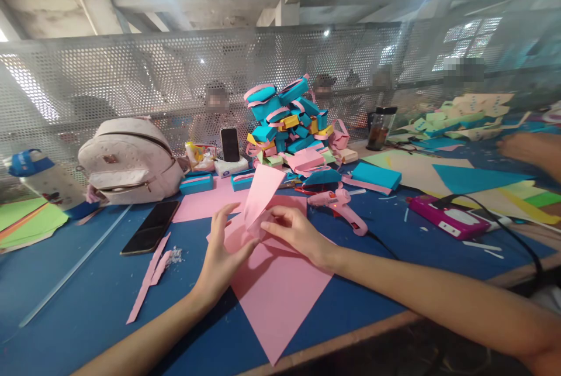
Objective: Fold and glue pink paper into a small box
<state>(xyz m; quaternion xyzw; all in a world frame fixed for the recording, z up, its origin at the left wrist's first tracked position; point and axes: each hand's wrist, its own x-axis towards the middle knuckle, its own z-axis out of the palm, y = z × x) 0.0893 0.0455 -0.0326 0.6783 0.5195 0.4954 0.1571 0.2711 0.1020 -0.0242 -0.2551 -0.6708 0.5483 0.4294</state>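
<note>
A folded piece of pink paper (263, 192) stands tilted upright between my hands. My right hand (295, 233) grips its lower right part, thumb and fingers closed on it. At its left side, my left hand (223, 256) is curved with fingers and thumb apart, the thumb tip close to the paper's lower edge; whether it touches is hard to tell. Flat beneath both hands lies a large pink paper sheet (278, 300). A pink glue gun (339, 206) rests just right of my right hand, its small orange light showing.
Beyond my hands rises a pile of blue, pink and yellow paper boxes (293, 124). At left are a phone (151, 227), pink scraps (149, 282), a backpack (131, 157) and a bottle (48, 180). A magenta power strip (449, 217) and another person's arm (534, 151) are at right.
</note>
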